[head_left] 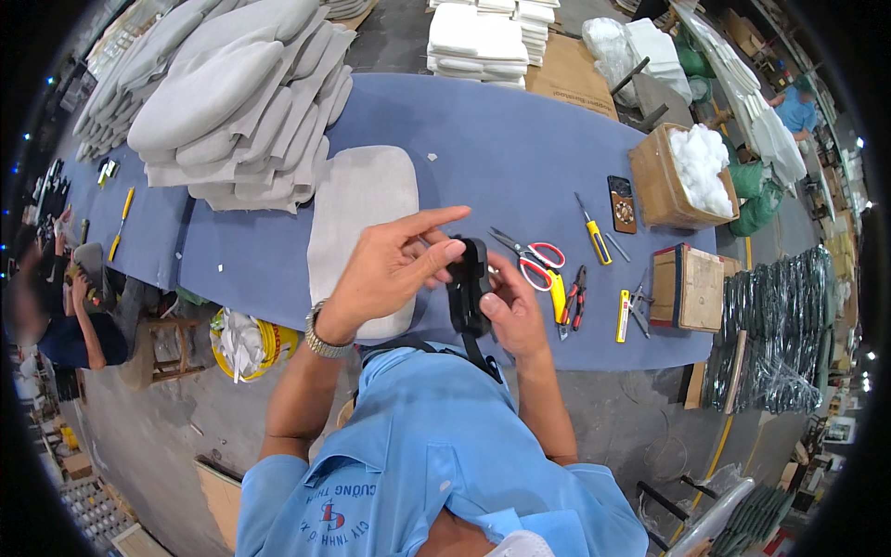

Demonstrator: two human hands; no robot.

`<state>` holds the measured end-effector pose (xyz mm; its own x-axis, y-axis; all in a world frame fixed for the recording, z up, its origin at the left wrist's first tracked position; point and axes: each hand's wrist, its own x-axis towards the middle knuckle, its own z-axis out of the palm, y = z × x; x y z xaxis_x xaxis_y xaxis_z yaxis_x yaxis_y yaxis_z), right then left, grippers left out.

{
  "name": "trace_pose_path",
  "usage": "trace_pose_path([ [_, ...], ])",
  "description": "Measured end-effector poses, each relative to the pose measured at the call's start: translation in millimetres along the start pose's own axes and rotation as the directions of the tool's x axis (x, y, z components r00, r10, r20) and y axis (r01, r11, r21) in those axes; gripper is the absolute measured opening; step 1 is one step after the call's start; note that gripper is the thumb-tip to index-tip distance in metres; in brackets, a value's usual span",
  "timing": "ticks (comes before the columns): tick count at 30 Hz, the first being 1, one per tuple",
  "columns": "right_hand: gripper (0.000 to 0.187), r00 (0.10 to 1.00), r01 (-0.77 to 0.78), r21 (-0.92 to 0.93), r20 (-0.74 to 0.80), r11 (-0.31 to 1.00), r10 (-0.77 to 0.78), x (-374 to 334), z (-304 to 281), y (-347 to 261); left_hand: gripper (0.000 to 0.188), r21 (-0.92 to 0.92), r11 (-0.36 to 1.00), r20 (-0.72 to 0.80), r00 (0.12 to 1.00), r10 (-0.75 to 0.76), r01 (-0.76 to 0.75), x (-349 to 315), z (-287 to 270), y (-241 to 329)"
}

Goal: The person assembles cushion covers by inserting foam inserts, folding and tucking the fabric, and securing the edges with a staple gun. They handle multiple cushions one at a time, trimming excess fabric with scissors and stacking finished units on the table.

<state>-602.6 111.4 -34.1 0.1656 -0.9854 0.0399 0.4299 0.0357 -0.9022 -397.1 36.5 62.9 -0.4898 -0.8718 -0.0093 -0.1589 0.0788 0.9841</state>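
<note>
In front of my waist is a black device (470, 292), a narrow case with a black strap hanging from its lower end; I cannot make out its exact kind. My right hand (512, 311) grips its right side, thumb on the front and fingers behind. From the left comes my left hand (399, 265), a metal-banded watch (329, 336) on its wrist. Its index finger stretches past the device's top, and the thumb tip is at the device's upper left edge. Under the left hand lies a pale grey padded cover (363, 195) on the blue table (501, 130).
Right of my hands lie red-handled scissors (534, 255), pliers (574, 299), a yellow screwdriver (595, 237), yellow cutters (623, 316) and a phone (622, 204). Boxes (687, 288) stand at the right edge. Stacked grey covers (241, 102) rise at left; a yellow bucket (276, 342) stands below.
</note>
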Motion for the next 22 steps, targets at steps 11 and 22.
trace_pose_path([
  [11,0.084,0.984,-0.034,0.437,0.171,0.899,-0.046,19.4,13.8,-29.4,0.029,-0.1,0.99,-0.206,0.976,0.072,-0.094,-3.5,-0.7,-2.8],
  [22,0.107,0.904,0.427,0.179,-0.084,0.886,-0.418,35.1,82.9,-131.8,0.044,0.377,0.897,-0.22,0.918,0.331,-0.233,-20.8,-21.6,111.1],
])
